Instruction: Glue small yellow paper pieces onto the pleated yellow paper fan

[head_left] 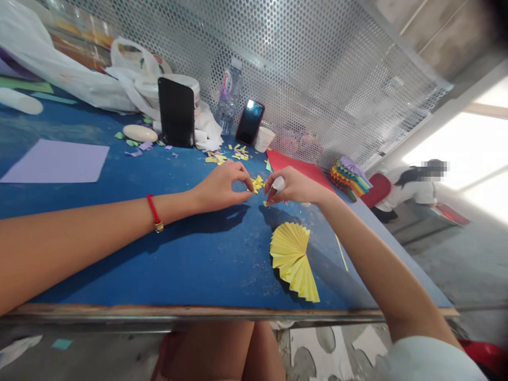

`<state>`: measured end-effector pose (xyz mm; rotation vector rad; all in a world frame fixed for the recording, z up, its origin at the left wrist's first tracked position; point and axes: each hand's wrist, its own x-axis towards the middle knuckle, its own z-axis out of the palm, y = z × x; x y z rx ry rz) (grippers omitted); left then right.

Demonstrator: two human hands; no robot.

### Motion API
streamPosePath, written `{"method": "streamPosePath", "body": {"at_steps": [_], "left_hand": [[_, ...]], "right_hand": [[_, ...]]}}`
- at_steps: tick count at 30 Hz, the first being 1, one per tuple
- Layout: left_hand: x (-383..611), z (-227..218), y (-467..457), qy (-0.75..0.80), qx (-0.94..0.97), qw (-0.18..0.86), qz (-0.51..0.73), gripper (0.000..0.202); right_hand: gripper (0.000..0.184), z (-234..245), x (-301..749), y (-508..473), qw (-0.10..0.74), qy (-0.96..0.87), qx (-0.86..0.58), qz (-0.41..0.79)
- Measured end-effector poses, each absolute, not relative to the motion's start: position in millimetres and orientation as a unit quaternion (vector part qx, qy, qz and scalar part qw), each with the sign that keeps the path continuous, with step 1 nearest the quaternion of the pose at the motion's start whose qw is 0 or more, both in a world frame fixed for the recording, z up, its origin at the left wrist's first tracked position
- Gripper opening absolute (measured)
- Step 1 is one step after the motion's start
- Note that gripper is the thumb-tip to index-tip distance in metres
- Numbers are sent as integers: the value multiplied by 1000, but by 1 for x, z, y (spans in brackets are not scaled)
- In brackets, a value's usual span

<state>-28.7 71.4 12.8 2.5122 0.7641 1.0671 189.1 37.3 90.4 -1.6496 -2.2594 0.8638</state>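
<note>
My left hand (226,186) is over the blue table, thumb and forefinger tips brought together beside a small pile of yellow paper scraps (259,183). Whatever is between those fingertips is too small to make out. Across the pile, my right hand (296,185) curls around a small tube with a white round end (279,183); its dark reddish body is mostly hidden by the fingers. A tiny pale scrap (265,203) shows at the right fingertips. Nearer to me lies a pleated yellow paper fan (291,254), spread in a half-round.
Behind the hands stand a black phone (177,112), a smaller phone (250,123), a water bottle (230,95) and a paper cup (264,139). Purple paper (57,161) lies left, red paper (299,166) and a rainbow pleated stack (349,177) right. Another person (416,185) sits beyond.
</note>
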Motion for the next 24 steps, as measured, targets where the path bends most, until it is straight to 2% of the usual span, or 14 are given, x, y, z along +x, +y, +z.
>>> {"method": "streamPosePath", "body": {"at_steps": [6, 11, 24], "left_hand": [[-29, 11, 67, 150, 935, 147, 285, 23], [-29, 8, 65, 170, 953, 116, 222, 29], [-29, 10, 64, 164, 965, 56, 198, 30]], "right_hand": [[21, 72, 195, 42, 106, -769, -541, 325], [20, 64, 197, 42, 119, -774, -539, 310], [20, 65, 202, 35, 116, -777, -552, 280]]}}
